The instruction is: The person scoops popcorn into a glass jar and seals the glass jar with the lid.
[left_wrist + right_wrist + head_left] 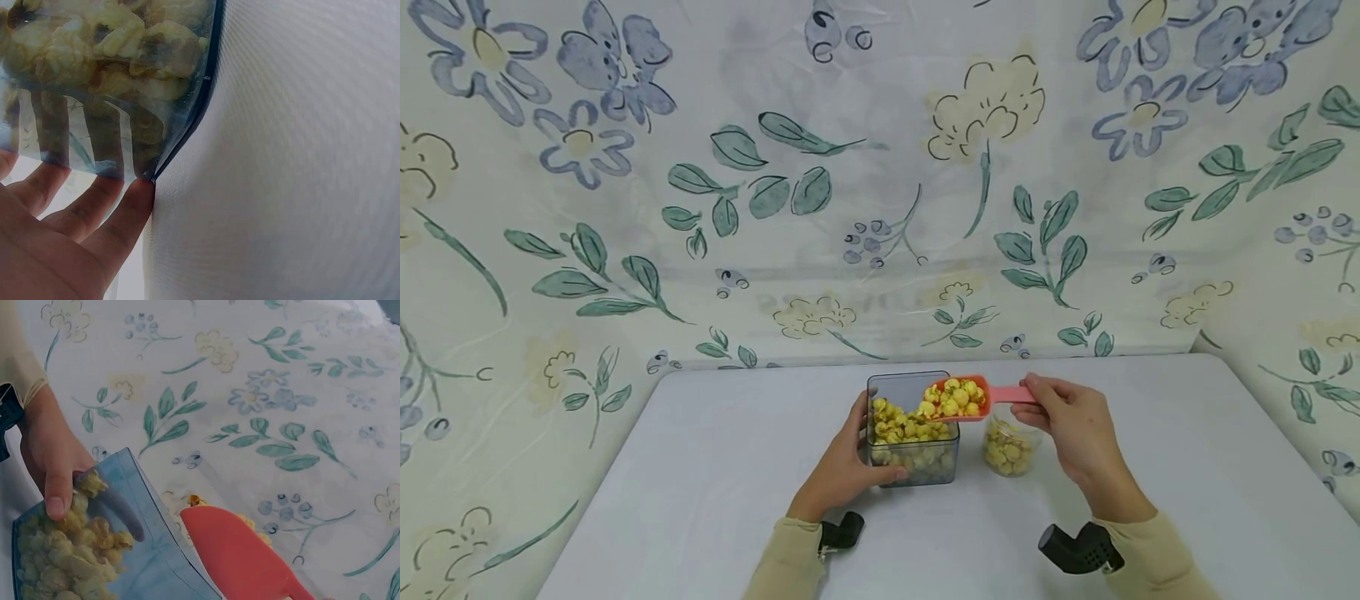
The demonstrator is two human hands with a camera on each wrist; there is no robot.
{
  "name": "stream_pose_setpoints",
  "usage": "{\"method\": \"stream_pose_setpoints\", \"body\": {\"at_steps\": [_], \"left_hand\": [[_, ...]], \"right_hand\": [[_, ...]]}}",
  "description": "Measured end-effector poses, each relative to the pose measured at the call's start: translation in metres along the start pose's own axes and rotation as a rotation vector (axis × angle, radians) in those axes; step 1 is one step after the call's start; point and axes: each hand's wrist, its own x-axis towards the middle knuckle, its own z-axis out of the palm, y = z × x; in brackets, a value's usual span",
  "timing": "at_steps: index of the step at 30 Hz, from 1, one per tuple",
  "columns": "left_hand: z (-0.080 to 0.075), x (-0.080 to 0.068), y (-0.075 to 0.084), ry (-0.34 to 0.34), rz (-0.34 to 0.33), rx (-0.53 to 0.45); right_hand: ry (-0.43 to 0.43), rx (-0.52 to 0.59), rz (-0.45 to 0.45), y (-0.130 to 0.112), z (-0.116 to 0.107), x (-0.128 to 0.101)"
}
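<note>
Left hand (842, 467) fingers clasp the box (913, 433); right hand (1075, 425) fingers grip the loaded scoop (958, 400). Tip slowly over the box centre.

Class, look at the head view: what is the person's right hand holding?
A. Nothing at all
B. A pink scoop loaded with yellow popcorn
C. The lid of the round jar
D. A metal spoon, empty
B: the right hand grips the handle of the pink scoop, which is heaped with yellow popcorn above the square clear container that the left hand steadies.
</note>
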Motion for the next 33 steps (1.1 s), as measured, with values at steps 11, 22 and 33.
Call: {"method": "stream_pose_setpoints", "body": {"at_steps": [11, 22, 33], "left_hand": [[0.0, 0.0, 0.0, 0.007, -0.011, -0.001], [0.0, 0.0, -0.001, 0.006, -0.004, 0.003], [0.0, 0.0, -0.002, 0.006, 0.005, -0.017]], "right_hand": [[0.044, 0.015, -0.022, 0.003, -0.008, -0.007], [0.044, 0.075, -0.014, 0.005, -0.023, -0.012], [0.092, 0.13, -0.017, 0.004, -0.033, -0.016]]}}
